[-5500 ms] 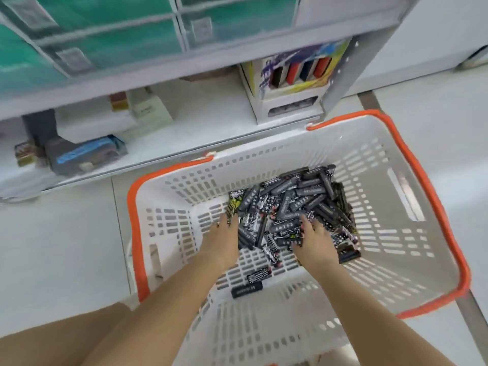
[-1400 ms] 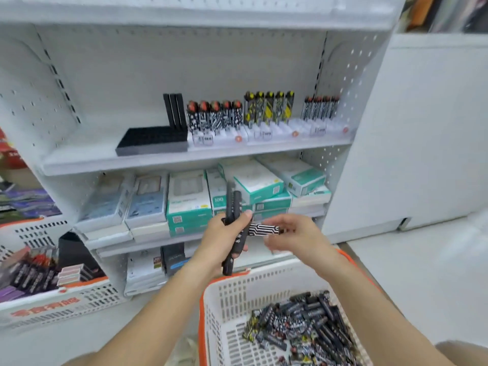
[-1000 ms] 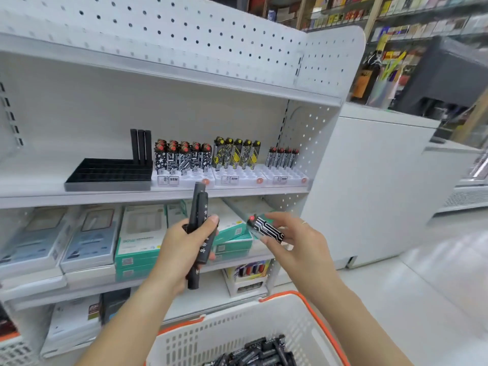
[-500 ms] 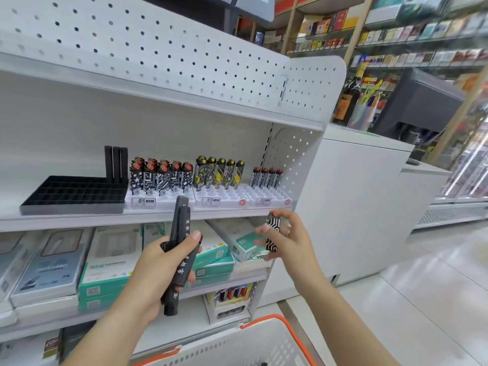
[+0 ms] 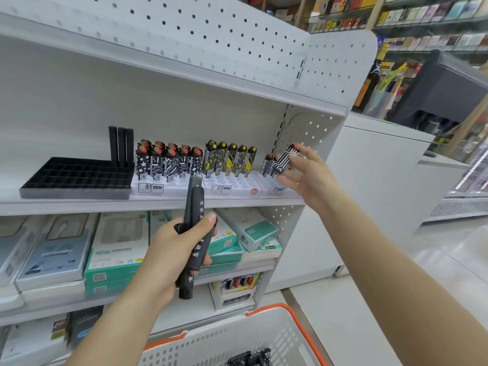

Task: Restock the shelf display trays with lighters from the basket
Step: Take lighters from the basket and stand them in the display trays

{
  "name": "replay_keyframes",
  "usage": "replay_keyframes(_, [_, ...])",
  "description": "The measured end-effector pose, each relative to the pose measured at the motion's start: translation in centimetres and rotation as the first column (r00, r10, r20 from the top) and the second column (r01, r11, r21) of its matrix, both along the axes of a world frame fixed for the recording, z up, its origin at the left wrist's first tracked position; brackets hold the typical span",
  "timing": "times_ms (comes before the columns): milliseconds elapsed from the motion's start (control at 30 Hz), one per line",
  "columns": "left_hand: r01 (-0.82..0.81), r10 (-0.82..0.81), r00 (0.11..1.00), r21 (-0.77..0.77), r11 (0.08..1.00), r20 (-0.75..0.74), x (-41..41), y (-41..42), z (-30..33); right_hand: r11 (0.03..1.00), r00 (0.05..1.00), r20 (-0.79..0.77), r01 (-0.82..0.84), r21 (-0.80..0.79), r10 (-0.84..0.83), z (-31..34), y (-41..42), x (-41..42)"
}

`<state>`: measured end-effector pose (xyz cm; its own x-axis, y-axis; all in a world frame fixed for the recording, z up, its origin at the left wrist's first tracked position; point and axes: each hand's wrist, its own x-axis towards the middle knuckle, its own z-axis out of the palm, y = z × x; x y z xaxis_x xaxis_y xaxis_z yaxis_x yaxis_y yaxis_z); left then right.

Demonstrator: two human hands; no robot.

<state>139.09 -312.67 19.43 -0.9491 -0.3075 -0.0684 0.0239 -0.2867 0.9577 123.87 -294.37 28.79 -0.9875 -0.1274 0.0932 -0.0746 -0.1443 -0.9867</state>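
1. I saw my right hand raised at the far right end of the middle shelf, its fingers pinching a striped lighter with a red top.
2. That lighter was tilted, held just above the right tray, next to the few striped lighters standing there.
3. My left hand was lower and nearer, its fingers curled round two long black lighters held nearly upright, thumb pressed across them.
4. On the shelf, the black tray at the left carried only three tall black lighters at its far right corner.
5. Just right of it, a white tray held rows of red-topped patterned lighters.
6. The next tray held a row of yellow-topped lighters along its far edge.
7. The basket, white with an orange rim, sat near me at the bottom, with a few dark lighters showing in it.
8. Boxed goods filled the shelf below.
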Motion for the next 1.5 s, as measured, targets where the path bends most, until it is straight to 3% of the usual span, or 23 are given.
replay_keyframes(100, [0.000, 0.000, 1.000, -0.002, 1.000, 0.000, -0.1, 0.0, 0.0, 0.962, 0.976, -0.197, 0.141, 0.234, -0.095, 0.7, -0.9, -1.3])
replay_keyframes(200, [-0.017, 0.017, 1.000, -0.010, 1.000, 0.000, -0.3, -0.3, 0.2, 0.898, 0.915, -0.382, 0.269, 0.348, -0.126, 0.8, -2.4, -2.9])
replay_keyframes(367, [-0.038, 0.038, 0.999, 0.017, 0.999, -0.001, -0.4, -0.7, 0.4, 0.678, 0.794, -0.602, 0.490, 0.549, -0.087, 0.4, -4.0, -5.1])
replay_keyframes(533, [-0.037, 0.037, 0.999, 0.016, 0.999, -0.020, -0.1, -1.1, 0.6, 0.591, 0.772, -0.630, 0.547, 0.592, -0.084, 0.0, -3.8, -6.8])
replay_keyframes(767, [-0.047, 0.046, 0.999, -0.004, 0.999, -0.013, 0.2, -1.7, 0.7, 0.443, 0.791, -0.610, 0.529, 0.723, 0.050, -1.6, -3.9, -7.1])
replay_keyframes(1133, [-0.055, 0.055, 0.998, 0.011, 0.998, -0.010, 0.3, -1.7, 0.8, 0.220, 0.706, -0.668, 0.631, 0.744, 0.236, -0.8, -3.3, -6.5])
replay_keyframes(1300, [-0.043, 0.043, 0.999, 0.009, 0.999, -0.006, 0.3, -1.3, 0.6, 0.215, 0.631, -0.696, 0.668, 0.712, 0.343, -0.5, -3.3, -6.0])
replay_keyframes(1400, [-0.042, 0.042, 0.999, 0.005, 0.999, -0.009, 0.3, -1.2, 0.5, 0.179, 0.673, -0.665, 0.646, 0.742, 0.324, -0.2, -3.2, -6.1])
replay_keyframes(1500, [-0.050, 0.050, 0.999, 0.002, 0.999, -0.016, 0.4, -1.4, 0.4, 0.084, 0.653, -0.652, 0.679, 0.729, 0.384, -0.3, -3.1, -6.1])
